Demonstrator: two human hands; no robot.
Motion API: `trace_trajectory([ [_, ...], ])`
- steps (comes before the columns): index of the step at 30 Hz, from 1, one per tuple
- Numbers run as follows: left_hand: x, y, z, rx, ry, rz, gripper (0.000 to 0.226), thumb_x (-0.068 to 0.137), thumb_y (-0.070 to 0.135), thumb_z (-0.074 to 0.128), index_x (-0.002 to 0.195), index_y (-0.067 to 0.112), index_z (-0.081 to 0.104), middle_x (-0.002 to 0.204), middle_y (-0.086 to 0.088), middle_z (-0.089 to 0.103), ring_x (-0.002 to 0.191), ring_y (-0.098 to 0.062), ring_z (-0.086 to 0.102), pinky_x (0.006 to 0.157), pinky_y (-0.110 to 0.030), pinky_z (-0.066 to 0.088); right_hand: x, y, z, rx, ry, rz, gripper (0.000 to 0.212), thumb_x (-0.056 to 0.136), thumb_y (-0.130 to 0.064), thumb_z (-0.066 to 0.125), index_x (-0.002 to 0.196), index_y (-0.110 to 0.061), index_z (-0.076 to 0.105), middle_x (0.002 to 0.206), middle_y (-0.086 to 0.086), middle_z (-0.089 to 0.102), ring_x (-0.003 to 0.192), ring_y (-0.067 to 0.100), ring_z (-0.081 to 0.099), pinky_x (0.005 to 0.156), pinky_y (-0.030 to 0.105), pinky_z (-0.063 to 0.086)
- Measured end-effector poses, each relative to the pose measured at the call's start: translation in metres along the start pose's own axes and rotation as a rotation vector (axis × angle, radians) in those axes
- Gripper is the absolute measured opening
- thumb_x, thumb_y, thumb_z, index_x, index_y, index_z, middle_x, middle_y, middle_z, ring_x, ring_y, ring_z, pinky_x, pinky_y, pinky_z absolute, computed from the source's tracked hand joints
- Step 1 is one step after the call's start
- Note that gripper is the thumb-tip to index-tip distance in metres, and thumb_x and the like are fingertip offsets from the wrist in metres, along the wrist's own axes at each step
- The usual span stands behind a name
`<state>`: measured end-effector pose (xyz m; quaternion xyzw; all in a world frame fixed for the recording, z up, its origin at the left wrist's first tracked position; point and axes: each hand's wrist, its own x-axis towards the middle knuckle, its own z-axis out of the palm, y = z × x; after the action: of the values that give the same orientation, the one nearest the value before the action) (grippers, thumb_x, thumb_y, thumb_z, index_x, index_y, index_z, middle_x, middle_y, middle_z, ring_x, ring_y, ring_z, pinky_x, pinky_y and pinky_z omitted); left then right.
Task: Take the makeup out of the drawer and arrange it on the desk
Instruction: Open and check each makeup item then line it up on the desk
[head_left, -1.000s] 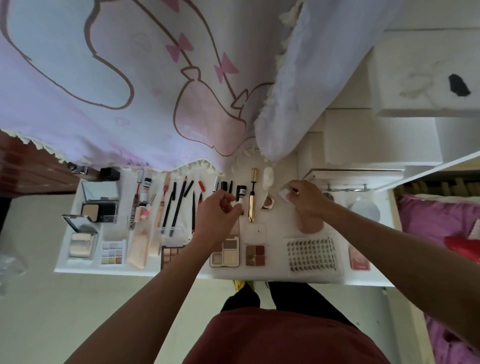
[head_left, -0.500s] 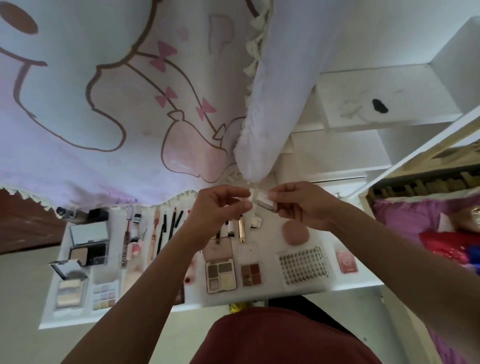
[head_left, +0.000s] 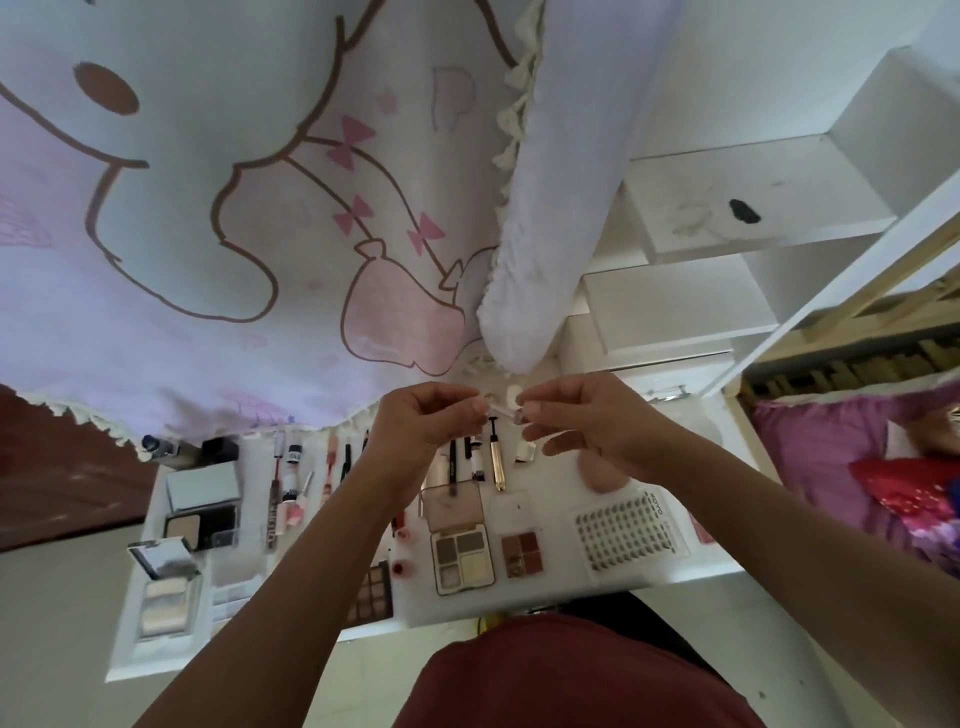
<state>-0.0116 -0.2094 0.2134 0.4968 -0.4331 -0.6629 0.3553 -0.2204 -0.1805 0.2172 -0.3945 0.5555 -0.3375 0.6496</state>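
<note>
White desk (head_left: 524, 597) under cartoon curtain (head_left: 208, 234), makeup in rows on top. Left hand (head_left: 421, 426) and right hand (head_left: 587, 415) above it, fingertips of both pinching small white makeup piece (head_left: 501, 410) between them (kind unclear). Gold tube (head_left: 497, 462), eyeshadow palette (head_left: 462, 556) lie on desk beneath.

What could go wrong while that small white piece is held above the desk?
The small white piece, only pinched between the left hand and right hand, could slip and land on the open palette below. Setting it down, a wrist might knock the gold tube out of its row.
</note>
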Motion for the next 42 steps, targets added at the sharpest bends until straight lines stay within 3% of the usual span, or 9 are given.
trace_trajectory([
  [2,-0.002,0.002,-0.001,0.003,0.003,-0.005,0.035,0.062,0.022,0.077,0.091,0.002,0.071,0.083,-0.015,0.072,0.082,-0.029,0.069,0.078,-0.031,0.056,-0.003,0.001,0.004,-0.136,0.029,-0.075,0.029,0.083,-0.016,0.075,0.109,-0.004,0.071,0.092,0.009,0.076,0.087,0.02,0.073,0.073,0.029,0.059],
  [8,-0.009,0.005,0.003,0.02,-0.018,0.0,0.031,0.062,0.021,0.077,0.088,0.005,0.073,0.087,-0.019,0.073,0.086,-0.032,0.07,0.084,-0.035,0.057,-0.01,0.001,0.013,-0.187,0.077,-0.163,0.016,0.082,-0.012,0.076,0.096,-0.006,0.077,0.08,0.009,0.076,0.079,0.022,0.072,0.073,0.031,0.06],
  [11,-0.011,0.005,0.002,0.013,-0.02,-0.009,0.031,0.061,0.021,0.078,0.088,0.006,0.073,0.085,-0.016,0.073,0.086,-0.03,0.07,0.083,-0.033,0.057,-0.013,0.0,0.014,-0.175,0.064,-0.151,0.021,0.076,-0.016,0.079,0.095,-0.006,0.078,0.083,0.013,0.075,0.083,0.029,0.071,0.079,0.038,0.058],
  [15,-0.015,0.005,0.002,0.012,-0.016,-0.009,0.036,0.059,0.023,0.079,0.091,0.005,0.073,0.088,-0.016,0.073,0.089,-0.031,0.07,0.085,-0.033,0.055,-0.018,-0.003,0.014,-0.144,0.041,-0.133,0.034,0.066,-0.024,0.081,0.095,-0.005,0.078,0.085,0.013,0.076,0.081,0.023,0.07,0.084,0.038,0.057],
  [22,-0.021,0.001,0.002,-0.029,-0.036,0.003,0.033,0.058,0.019,0.078,0.089,0.007,0.073,0.084,-0.014,0.073,0.083,-0.025,0.07,0.082,-0.03,0.055,-0.022,0.001,0.012,-0.116,0.014,-0.106,0.031,0.071,-0.017,0.08,0.098,-0.001,0.077,0.088,0.016,0.075,0.083,0.022,0.069,0.087,0.039,0.056],
  [26,-0.022,-0.003,0.002,-0.045,-0.046,-0.009,0.034,0.06,0.015,0.077,0.093,0.005,0.072,0.09,-0.016,0.074,0.088,-0.027,0.071,0.082,-0.029,0.056,-0.022,0.003,0.008,-0.121,0.001,-0.107,0.024,0.078,-0.013,0.077,0.099,-0.001,0.076,0.091,0.016,0.075,0.084,0.023,0.07,0.085,0.035,0.058],
  [32,-0.018,-0.015,-0.003,-0.016,-0.073,-0.034,0.035,0.067,0.005,0.076,0.101,-0.003,0.07,0.095,-0.016,0.073,0.094,-0.029,0.07,0.091,-0.034,0.055,-0.019,0.009,0.002,-0.174,0.041,-0.141,0.019,0.088,-0.014,0.069,0.1,-0.001,0.075,0.086,0.016,0.075,0.081,0.023,0.073,0.07,0.024,0.058],
  [39,-0.006,-0.036,0.003,0.124,-0.065,-0.074,0.02,0.072,-0.008,0.075,0.09,0.0,0.072,0.088,-0.018,0.074,0.081,-0.029,0.072,0.078,-0.032,0.059,-0.008,0.023,-0.017,-0.092,0.157,-0.09,0.015,0.09,-0.009,0.067,0.097,0.002,0.074,0.091,0.015,0.075,0.079,0.022,0.073,0.069,0.026,0.059],
  [42,0.001,-0.052,0.013,0.21,-0.035,-0.079,0.018,0.074,-0.011,0.073,0.089,0.0,0.07,0.083,-0.018,0.072,0.068,-0.02,0.07,0.067,-0.025,0.059,0.002,0.033,-0.026,-0.078,0.176,-0.013,0.016,0.091,-0.012,0.067,0.098,0.002,0.073,0.091,0.013,0.076,0.08,0.023,0.073,0.074,0.03,0.06],
])
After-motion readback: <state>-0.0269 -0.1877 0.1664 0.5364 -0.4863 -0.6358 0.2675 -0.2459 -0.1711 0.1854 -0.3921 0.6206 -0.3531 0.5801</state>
